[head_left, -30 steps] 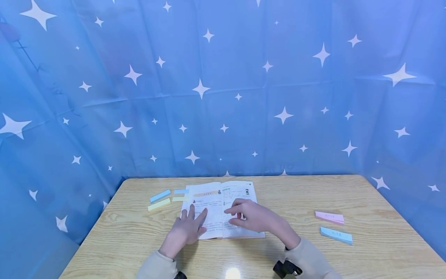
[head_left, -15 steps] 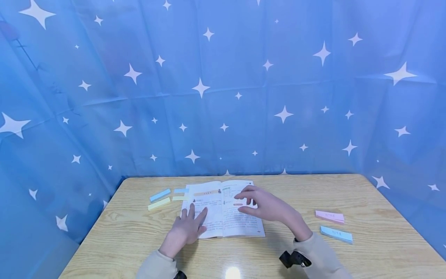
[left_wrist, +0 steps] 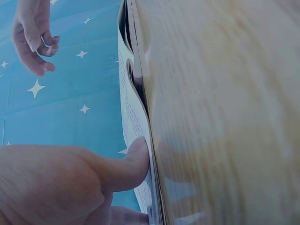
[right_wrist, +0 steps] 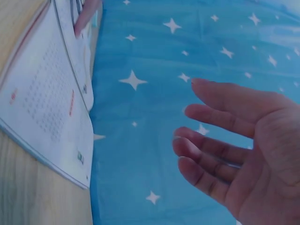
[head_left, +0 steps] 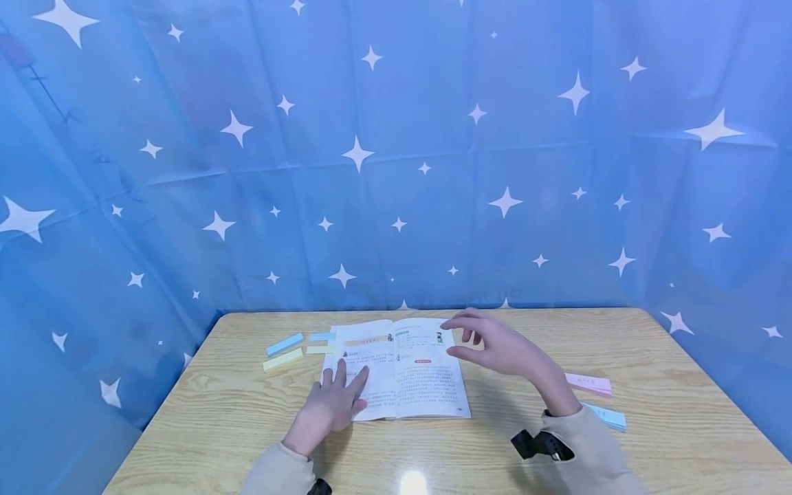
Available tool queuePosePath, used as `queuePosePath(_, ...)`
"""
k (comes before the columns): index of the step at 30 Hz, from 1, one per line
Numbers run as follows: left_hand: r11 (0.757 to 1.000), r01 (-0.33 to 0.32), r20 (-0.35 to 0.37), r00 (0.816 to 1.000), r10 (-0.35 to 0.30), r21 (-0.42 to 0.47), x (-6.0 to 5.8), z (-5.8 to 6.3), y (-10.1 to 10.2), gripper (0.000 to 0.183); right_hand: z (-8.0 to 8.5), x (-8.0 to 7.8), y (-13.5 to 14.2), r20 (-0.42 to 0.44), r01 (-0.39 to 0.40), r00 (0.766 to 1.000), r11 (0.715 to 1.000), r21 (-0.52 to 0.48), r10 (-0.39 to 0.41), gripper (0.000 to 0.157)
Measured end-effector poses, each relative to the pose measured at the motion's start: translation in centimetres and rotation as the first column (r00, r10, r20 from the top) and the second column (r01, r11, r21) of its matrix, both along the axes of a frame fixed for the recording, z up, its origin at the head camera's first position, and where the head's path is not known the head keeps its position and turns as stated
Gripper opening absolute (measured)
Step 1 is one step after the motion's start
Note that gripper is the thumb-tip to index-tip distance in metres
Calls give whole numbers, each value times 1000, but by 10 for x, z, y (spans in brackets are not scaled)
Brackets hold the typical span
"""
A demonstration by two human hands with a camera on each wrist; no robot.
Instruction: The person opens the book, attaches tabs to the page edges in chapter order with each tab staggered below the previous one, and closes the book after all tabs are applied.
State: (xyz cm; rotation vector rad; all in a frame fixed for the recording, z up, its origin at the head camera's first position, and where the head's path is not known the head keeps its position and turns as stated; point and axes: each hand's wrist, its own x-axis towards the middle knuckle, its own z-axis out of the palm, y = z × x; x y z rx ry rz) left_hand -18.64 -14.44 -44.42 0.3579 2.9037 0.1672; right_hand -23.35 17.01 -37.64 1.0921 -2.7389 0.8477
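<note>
Your left hand [head_left: 334,402] lies spread on the left page of the open white paper book [head_left: 427,385], near the middle of the pale wood-grain desk [head_left: 204,426], fingers nearly straight and gripping nothing. If that pressure slackens, the pages could spring up: the left wrist view shows the sheets bowed, with gaps along the lower edge. Press too hard while sliding and you may crease the sheet or skew the book.

Your right hand [head_left: 495,344] hangs raised by the right page's far outer corner, thumb and loosely bent fingers well parted, nothing between them. Coming down there carelessly, it could catch and flip that corner.

At the left page's outer edge, the thin blue paper tab [head_left: 322,337] and the pale yellow paper tab [head_left: 319,350] jut out; whether they are stuck firmly cannot be told, so a brush of your left fingers might shift them. On your right, the forearm partly hides the pink paper strip pad [head_left: 594,385] and the light-blue paper strip pad [head_left: 610,418]; drawing back low, your cuff could sweep them aside.
</note>
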Motion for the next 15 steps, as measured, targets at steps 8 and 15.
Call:
queuePosePath(8, 1000, -5, 5, 1000, 5, -2, 0, 1, 1, 56, 5, 0, 19, -8, 60, 998, 998, -37, -60, 39)
queuePosePath(15, 1000, 0, 0, 1000, 0, -1, 1, 2, 1, 56, 11, -2, 34, -56, 77, 995, 994, -76, -82, 37)
